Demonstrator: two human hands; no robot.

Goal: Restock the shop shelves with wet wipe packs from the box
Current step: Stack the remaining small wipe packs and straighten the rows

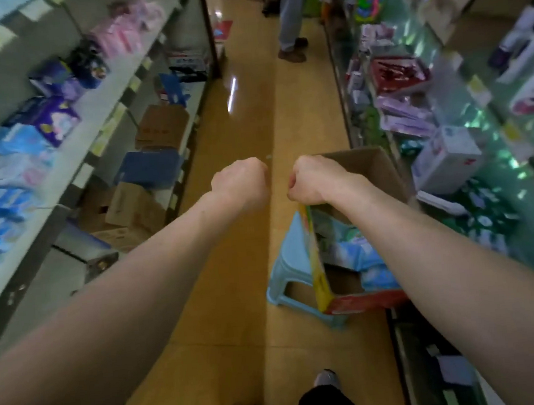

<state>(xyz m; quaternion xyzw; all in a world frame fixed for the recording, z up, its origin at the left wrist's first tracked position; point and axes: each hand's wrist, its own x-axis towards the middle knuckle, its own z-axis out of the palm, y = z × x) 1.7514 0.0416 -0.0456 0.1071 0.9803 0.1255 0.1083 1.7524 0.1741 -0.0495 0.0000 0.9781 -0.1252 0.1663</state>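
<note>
Both my arms reach straight out over the aisle. My left hand [241, 185] is a curled fist above the floor and holds nothing that I can see. My right hand [313, 180] is also curled, just above the left wall of the open cardboard box [317, 262]. No pack shows in it, and its fingertips are hidden. The box stands on a light blue plastic stool [289, 265] by the right shelves. Blue and white wet wipe packs [372, 257] lie inside the box. The view is blurred.
Left shelves [71, 161] carry blue, purple and pink packs, with cardboard cartons [159, 127] on the bottom level. Right shelves hold boxes and green packs [483, 219]. A person's legs [289, 16] stand far down the tan tiled aisle [233, 270]. My own feet show at the bottom edge.
</note>
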